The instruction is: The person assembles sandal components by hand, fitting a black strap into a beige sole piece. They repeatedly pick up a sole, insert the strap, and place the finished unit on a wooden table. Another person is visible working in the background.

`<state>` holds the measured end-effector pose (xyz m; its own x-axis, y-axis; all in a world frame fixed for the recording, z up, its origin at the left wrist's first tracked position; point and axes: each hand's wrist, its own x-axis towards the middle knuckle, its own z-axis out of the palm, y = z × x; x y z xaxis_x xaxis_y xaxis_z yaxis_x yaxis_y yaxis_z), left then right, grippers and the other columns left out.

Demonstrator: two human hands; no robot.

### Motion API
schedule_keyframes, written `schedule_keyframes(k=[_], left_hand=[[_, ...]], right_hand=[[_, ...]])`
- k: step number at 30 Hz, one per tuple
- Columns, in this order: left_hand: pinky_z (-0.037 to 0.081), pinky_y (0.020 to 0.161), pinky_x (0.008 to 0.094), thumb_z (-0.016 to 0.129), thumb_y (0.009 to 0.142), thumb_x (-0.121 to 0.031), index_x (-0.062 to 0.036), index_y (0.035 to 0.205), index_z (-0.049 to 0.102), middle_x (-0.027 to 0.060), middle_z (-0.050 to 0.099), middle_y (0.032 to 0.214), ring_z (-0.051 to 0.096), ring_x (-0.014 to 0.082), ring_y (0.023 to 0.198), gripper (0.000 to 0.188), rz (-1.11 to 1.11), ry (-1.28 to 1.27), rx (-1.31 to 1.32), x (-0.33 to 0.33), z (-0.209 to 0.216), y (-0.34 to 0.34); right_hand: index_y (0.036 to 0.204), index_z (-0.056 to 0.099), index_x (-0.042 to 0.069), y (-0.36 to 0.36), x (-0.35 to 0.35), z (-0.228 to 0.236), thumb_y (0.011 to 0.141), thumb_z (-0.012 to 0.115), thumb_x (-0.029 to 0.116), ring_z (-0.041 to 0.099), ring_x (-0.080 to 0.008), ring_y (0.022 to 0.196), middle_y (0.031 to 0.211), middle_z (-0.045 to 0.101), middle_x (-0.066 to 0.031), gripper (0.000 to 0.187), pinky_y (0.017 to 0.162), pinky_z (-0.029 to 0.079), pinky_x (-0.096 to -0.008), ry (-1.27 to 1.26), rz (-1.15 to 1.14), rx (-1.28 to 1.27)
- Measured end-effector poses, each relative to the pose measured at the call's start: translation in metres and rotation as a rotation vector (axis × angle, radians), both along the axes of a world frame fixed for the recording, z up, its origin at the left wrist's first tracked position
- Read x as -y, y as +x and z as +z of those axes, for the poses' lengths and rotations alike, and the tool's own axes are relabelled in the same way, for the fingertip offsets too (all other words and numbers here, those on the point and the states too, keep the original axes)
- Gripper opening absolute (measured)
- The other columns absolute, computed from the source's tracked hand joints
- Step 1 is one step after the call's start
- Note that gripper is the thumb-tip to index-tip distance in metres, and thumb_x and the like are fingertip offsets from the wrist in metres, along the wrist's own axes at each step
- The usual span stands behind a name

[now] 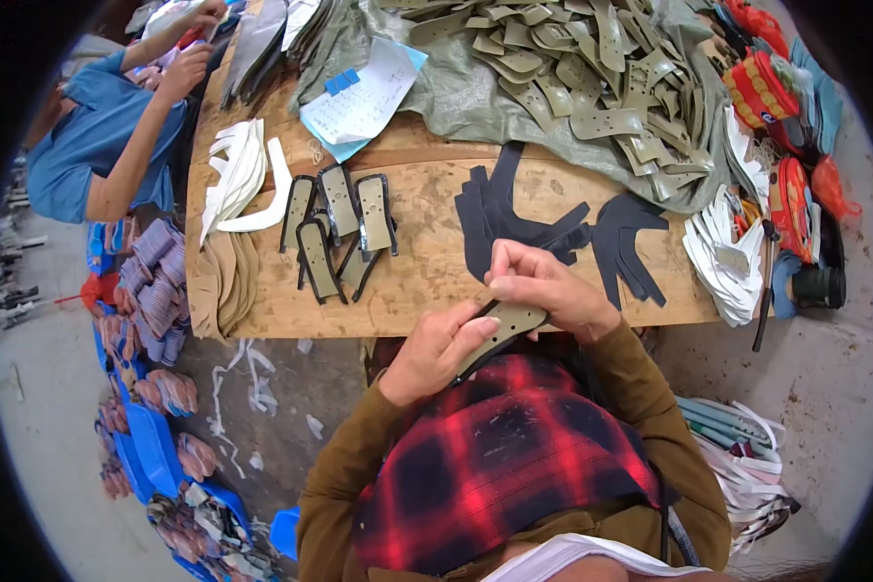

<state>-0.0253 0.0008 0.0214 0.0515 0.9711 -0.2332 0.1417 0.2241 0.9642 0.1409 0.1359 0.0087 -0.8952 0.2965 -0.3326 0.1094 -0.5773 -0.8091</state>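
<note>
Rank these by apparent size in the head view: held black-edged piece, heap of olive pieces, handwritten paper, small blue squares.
Largest to smallest:
1. Heap of olive pieces
2. Handwritten paper
3. Held black-edged piece, partly covered by fingers
4. Small blue squares

Handwritten sheet (376,100), blue bins (147,438) at left, red plastic bag (830,186) at right
</note>
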Motion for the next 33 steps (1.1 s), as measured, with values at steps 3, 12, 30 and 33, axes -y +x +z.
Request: schedule_keyframes(k=[3,12,30,33], left_hand=[[0.043,0.059,0.0342,0.055,0.099,-0.023,0.0012,0.091,0.060,0.0138,0.053,0.069,0.054,0.0213,0.062,0.026,0.134,-0.034,0.156,-0.001,-0.002,0.008],[0.045,0.061,0.0316,0.056,0.100,-0.029,0.0014,0.100,0.061,0.0108,0.057,0.075,0.055,0.0142,0.069,0.030,0.409,0.103,0.018,-0.005,-0.016,0.037],[0.047,0.055,0.0268,0.037,0.104,-0.047,-0.0016,0.101,0.056,0.0038,0.057,0.075,0.056,0.0142,0.061,0.049,0.149,-0.387,0.870,-0.007,-0.014,0.015],[0.050,0.057,0.0284,0.042,0.104,-0.033,-0.0008,0.102,0.055,0.0052,0.059,0.081,0.059,0.0149,0.064,0.035,0.090,-0.372,0.868,-0.002,-0.022,0.014]], right_hand=[[0.098,0.049,0.008,-0.003,0.004,0.006,0.094,0.062,0.034,0.055,-0.0067,0.068,0.089,0.050,-0.0030,0.029,0.050,0.046,-0.0211,-0.270,-0.164,-0.255],[0.107,0.053,0.003,-0.026,0.026,-0.032,0.104,0.042,0.043,0.055,-0.0123,0.084,0.091,0.054,-0.0059,0.042,0.077,0.045,-0.0275,0.382,-0.579,-0.069],[0.095,0.054,0.008,-0.016,0.021,-0.027,0.102,0.055,0.029,0.048,-0.0022,0.065,0.083,0.054,0.0039,0.022,0.054,0.039,-0.0175,0.167,-0.443,-0.049],[0.104,0.050,0.006,-0.019,0.027,-0.011,0.100,0.056,0.024,0.053,-0.0051,0.054,0.082,0.057,-0.0001,0.020,0.045,0.042,-0.0192,-0.011,-0.343,0.019]])
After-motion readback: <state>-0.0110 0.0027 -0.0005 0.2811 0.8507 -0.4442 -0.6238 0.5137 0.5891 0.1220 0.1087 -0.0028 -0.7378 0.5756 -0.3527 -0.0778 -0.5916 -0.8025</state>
